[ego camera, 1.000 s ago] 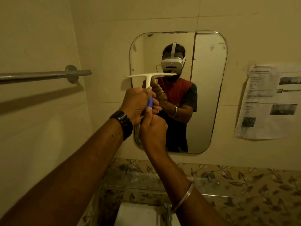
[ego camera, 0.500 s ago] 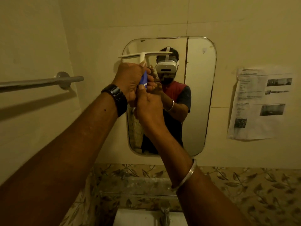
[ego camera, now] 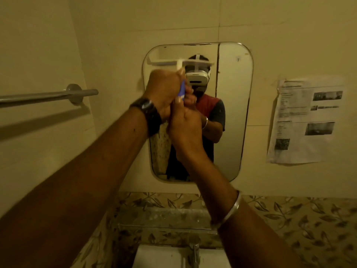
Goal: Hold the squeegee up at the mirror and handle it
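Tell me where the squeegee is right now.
In the head view the squeegee is up at the top left of the mirror, gripped by the left hand and right hand together.

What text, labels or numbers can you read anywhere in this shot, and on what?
Nothing can be read.
Paper sheet on the wall right of the mirror: printed lines and dark photos, too blurred to read.
Wristwatch on the left wrist: no readable face.
Squeegee: no visible label.
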